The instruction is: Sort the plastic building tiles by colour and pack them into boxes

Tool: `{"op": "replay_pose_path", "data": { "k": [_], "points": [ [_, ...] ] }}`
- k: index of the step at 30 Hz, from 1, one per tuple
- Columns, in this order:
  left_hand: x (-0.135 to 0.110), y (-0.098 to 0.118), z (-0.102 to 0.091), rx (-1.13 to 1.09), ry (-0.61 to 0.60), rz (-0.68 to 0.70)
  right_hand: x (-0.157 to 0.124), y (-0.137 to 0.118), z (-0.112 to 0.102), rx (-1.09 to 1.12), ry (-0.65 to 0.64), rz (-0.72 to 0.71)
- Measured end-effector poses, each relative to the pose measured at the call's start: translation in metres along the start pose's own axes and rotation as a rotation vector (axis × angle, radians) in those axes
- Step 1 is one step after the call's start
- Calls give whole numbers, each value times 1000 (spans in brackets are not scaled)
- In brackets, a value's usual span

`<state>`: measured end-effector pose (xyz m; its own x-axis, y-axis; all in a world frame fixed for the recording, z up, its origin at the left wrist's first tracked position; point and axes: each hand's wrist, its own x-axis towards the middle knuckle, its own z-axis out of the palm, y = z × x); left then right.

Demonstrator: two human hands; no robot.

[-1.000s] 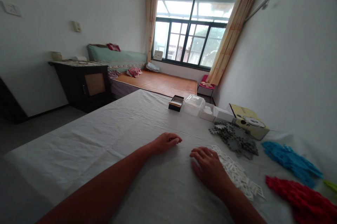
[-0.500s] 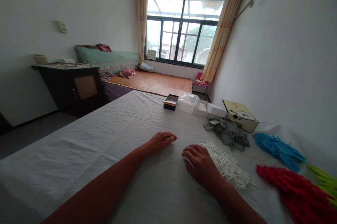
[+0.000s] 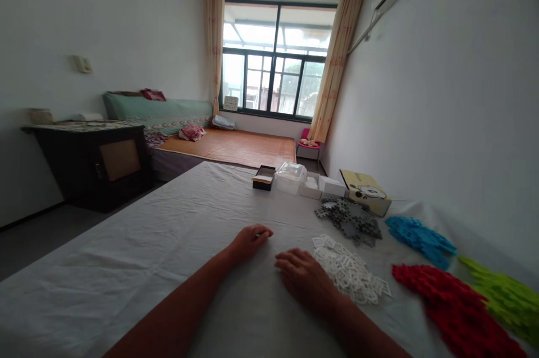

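Note:
My left hand point(image 3: 248, 241) rests on the white cloth point(image 3: 168, 246), its fingers curled together and the thumb against them. A small pale spot shows between thumb and finger; whether it is an object or cloth I cannot tell. To its right lies my right hand point(image 3: 304, 276), palm down, fingers loosely stretched out and nothing visible in them. Just beside that hand is a pile of flat white plastic pieces point(image 3: 347, 268) with cut-out shapes. Behind it lies a heap of grey notched pieces point(image 3: 351, 222).
Blue pieces point(image 3: 421, 239), red pieces point(image 3: 446, 302) and lime-green pieces point(image 3: 501, 290) lie at the right. Along the far edge stand a black open box point(image 3: 264, 183), a clear plastic container point(image 3: 290, 178), white boxes point(image 3: 332, 187) and a yellow box point(image 3: 365, 192). A bed point(image 3: 236, 147) stands beyond.
The view has tilted upward and turned slightly right, so the room's things sit lower and farther left. Both hands stay resting on the cloth in much the same pose.

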<state>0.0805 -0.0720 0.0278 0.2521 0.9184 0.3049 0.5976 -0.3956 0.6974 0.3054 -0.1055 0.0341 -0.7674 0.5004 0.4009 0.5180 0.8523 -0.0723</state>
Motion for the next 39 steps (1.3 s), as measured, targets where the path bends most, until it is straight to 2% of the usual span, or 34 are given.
{"op": "replay_pose_path", "data": {
  "k": [3,8,16,24,30,35,39],
  "points": [
    [-2,0,3,58,7,42,0,-13,7,49,-30,-97],
    [-2,-6,8,109,22,83,-1,-14,8,41,-21,-73],
    [1,-11,9,100,25,127,3,-14,9,-144,-92,-140],
    [3,-13,6,73,-8,93,1,-23,7,-273,-125,-1],
    [9,-18,5,96,-39,157,5,-31,5,-310,-134,83],
    [13,-25,3,164,28,163,-4,-29,6,-217,-97,121],
    [13,-32,0,239,9,162,-19,-23,4,-111,-73,93]
  ]
}}
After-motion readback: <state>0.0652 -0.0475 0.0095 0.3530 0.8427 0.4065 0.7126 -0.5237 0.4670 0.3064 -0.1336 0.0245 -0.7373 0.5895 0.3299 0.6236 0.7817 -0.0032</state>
